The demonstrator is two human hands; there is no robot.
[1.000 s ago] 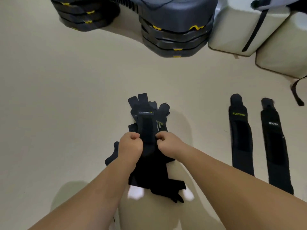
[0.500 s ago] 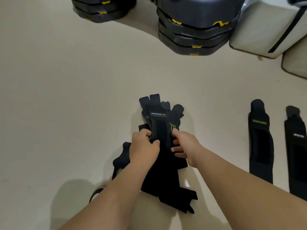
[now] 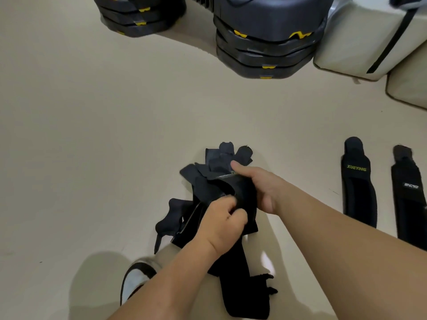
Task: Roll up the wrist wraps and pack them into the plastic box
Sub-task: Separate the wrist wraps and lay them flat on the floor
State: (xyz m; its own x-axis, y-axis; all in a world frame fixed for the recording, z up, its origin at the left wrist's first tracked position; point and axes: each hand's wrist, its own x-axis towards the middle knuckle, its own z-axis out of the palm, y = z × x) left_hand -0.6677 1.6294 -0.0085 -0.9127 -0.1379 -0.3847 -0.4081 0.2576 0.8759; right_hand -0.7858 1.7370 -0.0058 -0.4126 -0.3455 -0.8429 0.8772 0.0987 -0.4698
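The beige floor (image 3: 92, 158) fills most of the view. At its far edge stand two stacks of dark grey cases with yellow clips, a low one (image 3: 141, 17) on the left and a taller one (image 3: 268, 42) near the middle, and beside the taller stack a pale cream bag (image 3: 360, 40) with a black strap.

Near the centre, close to the person, lies a heap of black wrist wraps (image 3: 221, 158), their rounded ends fanned out away from the camera and their long bodies running back toward it, so the heap's long axis runs roughly away from the person. One long dark strip (image 3: 240, 294) trails toward the bottom edge.

To the right, well apart from the heap, two more wraps lie flat and side by side, not touching, each with its long axis pointing away from the person and its narrow rounded end farthest off: one lettered XUEYING (image 3: 358, 188) in green, the other (image 3: 409, 197) with a small white label that is too blurred to read.

Above the heap, both hands grip one curled wrap (image 3: 217, 188). The right hand (image 3: 261, 188) closes around its outer curve, thumb on top. The left hand (image 3: 224, 225) pinches its near edge between thumb and fingers.

A dark shoe (image 3: 136, 278) with a white toe shows under the left forearm.
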